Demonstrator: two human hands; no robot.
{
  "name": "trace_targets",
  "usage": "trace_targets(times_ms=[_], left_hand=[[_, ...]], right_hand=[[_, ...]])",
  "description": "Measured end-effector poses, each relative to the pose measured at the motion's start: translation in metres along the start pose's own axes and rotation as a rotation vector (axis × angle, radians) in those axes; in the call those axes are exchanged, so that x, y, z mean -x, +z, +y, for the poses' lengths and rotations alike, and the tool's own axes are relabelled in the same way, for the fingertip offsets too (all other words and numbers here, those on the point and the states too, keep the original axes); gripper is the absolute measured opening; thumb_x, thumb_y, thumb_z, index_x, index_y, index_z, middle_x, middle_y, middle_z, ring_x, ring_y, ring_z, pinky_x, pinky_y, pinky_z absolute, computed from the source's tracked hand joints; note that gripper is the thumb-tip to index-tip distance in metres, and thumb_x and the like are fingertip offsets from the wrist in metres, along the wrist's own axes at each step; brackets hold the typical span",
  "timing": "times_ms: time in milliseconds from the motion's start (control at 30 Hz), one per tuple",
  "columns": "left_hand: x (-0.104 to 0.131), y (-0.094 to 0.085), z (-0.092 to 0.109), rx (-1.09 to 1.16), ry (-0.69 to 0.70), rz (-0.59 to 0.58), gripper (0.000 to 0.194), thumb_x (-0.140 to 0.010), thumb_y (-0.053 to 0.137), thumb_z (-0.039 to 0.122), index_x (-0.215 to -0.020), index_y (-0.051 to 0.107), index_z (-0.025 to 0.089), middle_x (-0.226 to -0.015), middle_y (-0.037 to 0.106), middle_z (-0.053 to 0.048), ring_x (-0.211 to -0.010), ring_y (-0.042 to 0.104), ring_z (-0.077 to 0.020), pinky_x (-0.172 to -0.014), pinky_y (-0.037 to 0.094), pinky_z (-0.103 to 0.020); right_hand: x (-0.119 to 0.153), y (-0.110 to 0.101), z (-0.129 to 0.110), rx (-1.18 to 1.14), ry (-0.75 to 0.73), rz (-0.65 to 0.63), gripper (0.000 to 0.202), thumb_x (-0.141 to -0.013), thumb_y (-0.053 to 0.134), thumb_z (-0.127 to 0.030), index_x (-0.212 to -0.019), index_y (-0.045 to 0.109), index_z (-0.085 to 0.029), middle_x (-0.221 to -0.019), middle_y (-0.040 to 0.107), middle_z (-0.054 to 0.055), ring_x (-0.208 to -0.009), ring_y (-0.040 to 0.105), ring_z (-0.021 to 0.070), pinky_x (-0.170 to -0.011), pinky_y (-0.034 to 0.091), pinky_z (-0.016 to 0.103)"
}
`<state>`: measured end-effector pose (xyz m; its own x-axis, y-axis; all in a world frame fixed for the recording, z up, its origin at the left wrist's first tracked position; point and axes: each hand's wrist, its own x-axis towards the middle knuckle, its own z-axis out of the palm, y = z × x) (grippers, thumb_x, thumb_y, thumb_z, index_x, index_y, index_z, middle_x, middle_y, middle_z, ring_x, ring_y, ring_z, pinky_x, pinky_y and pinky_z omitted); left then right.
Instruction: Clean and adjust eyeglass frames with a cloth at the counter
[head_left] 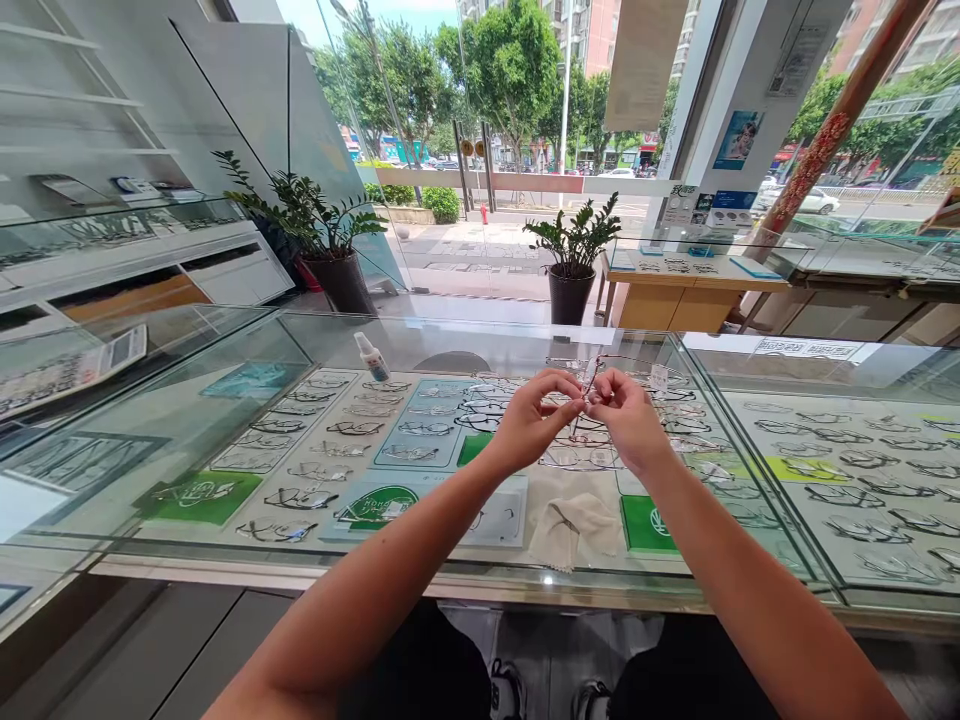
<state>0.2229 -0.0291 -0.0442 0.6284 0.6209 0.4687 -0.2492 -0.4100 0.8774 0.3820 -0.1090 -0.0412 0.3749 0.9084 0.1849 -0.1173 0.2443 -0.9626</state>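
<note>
The left hand (541,418) and right hand (628,418) pinched the eyeglasses (595,371) in narrow fingertip grips, just right of centre, above the glass-topped bench (225,580). Two-handed handling seemed in hand; moving the thin frame called for light, even pressure.

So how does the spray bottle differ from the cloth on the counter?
The spray bottle stands upright; the cloth lies crumpled. The bottle is white with printing, the cloth beige. The bottle sits near the far side, the cloth by the near edge. Both rest on the glass counter.
</note>
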Motion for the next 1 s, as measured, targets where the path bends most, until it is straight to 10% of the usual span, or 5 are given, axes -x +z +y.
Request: trace_targets(times_ms=[600, 1000], left_hand=[[-0.009, -0.009, -0.007, 0.095, 0.008, 0.151, 0.027, -0.087, 0.088, 0.045, -0.088, 0.079, 0.02, -0.116, 0.067, -0.009, -0.116, 0.065, -0.0249, -0.096, 0.055, -0.037], [-0.01, -0.013, 0.0, 0.189, -0.123, 0.074, 0.024, -0.089, 0.085, 0.043, -0.087, 0.079, 0.02, -0.125, 0.069, -0.01, -0.119, 0.067, -0.0265, -0.1, 0.057, -0.042]], right_hand=[[0.008, 0.01, -0.004, 0.135, -0.053, -0.095, 0.036, -0.082, 0.084, -0.038, -0.11, 0.066, -0.025, -0.114, 0.067, 0.004, -0.105, 0.067, 0.0225, -0.093, 0.057, 0.041], [0.011, 0.013, 0.003, 0.562, -0.466, -0.143, 0.025, -0.103, 0.069, -0.04, -0.124, 0.073, -0.027, -0.122, 0.077, 0.009, -0.113, 0.07, 0.0277, -0.098, 0.06, 0.048]])
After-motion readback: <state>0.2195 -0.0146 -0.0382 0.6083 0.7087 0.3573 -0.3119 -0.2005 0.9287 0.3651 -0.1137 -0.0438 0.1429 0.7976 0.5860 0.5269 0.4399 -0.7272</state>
